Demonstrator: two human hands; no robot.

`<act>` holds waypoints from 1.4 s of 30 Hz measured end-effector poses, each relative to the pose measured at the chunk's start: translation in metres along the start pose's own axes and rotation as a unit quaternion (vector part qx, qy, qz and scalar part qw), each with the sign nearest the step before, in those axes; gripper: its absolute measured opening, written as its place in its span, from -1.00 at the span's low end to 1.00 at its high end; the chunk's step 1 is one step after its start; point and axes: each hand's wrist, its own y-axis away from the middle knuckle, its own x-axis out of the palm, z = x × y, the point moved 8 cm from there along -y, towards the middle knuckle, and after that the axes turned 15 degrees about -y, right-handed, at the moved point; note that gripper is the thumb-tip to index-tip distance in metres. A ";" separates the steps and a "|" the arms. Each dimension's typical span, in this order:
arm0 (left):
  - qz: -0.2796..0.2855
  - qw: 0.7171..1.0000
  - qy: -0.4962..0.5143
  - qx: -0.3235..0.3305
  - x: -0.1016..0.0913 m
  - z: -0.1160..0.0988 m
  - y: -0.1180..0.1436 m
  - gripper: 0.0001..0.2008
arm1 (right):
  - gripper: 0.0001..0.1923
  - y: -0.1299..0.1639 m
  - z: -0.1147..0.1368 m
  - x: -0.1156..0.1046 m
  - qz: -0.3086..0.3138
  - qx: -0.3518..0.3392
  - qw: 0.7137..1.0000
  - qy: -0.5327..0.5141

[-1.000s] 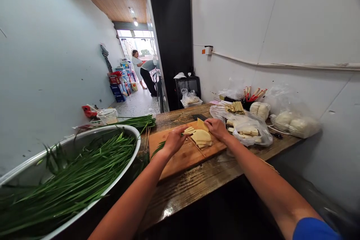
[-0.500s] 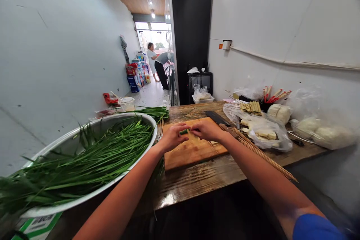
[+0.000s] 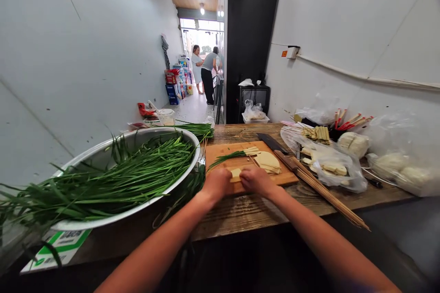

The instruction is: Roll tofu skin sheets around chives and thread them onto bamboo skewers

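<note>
My left hand (image 3: 217, 183) and my right hand (image 3: 256, 180) meet at the near edge of a wooden cutting board (image 3: 223, 150), both gripping a small pale yellow tofu-skin piece (image 3: 235, 173) between them. Further back on the board lie a stack of tofu-skin sheets (image 3: 267, 162) and a few green chive stalks (image 3: 228, 155) beside several pale strips. A cleaver (image 3: 271, 143) rests along the board's right side.
A large metal basin (image 3: 103, 158) full of chives sits at the left. Bamboo skewers (image 3: 326, 194) lie at the right, with plastic bags of tofu pieces (image 3: 330, 165) and white lumps (image 3: 395, 165) behind. Two people stand far down the corridor (image 3: 202, 73).
Both hands have drawn back from the board's middle to its near edge, now holding a tofu-skin piece. The stack and chives are uncovered. The view has shifted to the left.
</note>
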 end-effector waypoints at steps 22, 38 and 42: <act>-0.124 0.992 -0.025 0.028 -0.028 -0.011 0.098 -0.76 | -0.75 0.021 0.018 0.008 -0.043 -0.027 0.998 -0.036; -0.238 0.967 0.009 -0.092 -0.100 0.161 0.209 -0.72 | -0.82 -0.178 0.154 0.028 0.174 -0.120 0.976 0.051; -0.192 0.976 0.010 -0.105 -0.092 0.165 0.202 -0.70 | -0.81 -0.198 0.146 0.069 0.230 -0.098 0.965 0.081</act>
